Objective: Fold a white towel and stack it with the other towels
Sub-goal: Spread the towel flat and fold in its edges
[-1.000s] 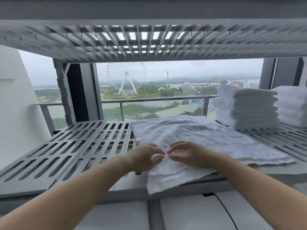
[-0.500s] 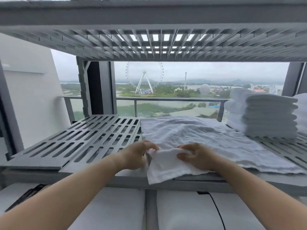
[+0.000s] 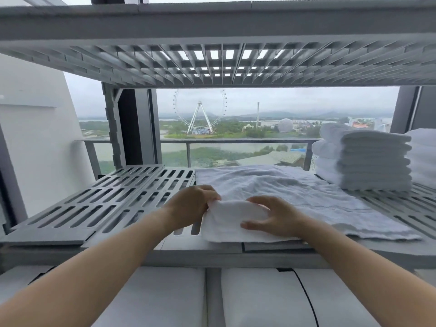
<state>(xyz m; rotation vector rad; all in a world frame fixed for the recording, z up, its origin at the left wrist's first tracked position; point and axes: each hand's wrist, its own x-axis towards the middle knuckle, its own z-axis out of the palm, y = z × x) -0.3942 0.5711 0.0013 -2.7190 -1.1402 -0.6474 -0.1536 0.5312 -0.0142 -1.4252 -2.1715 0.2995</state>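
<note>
A white towel (image 3: 295,192) lies spread and wrinkled on the grey slotted shelf (image 3: 113,204), its near corner bunched up at the shelf's front edge. My left hand (image 3: 191,206) pinches the left side of that bunched corner. My right hand (image 3: 276,215) grips its right side, thumb low and fingers curled over the cloth. A stack of folded white towels (image 3: 363,159) stands at the back right of the shelf, just past the spread towel's far edge.
A second pile of white towels (image 3: 424,156) shows at the right edge. Another slotted shelf (image 3: 212,60) hangs close overhead. White padded blocks (image 3: 153,296) and a black cable (image 3: 304,291) lie below. Behind is a window with a railing.
The overhanging corner of the towel has been drawn up onto the shelf between both hands. My hands have moved slightly apart along it.
</note>
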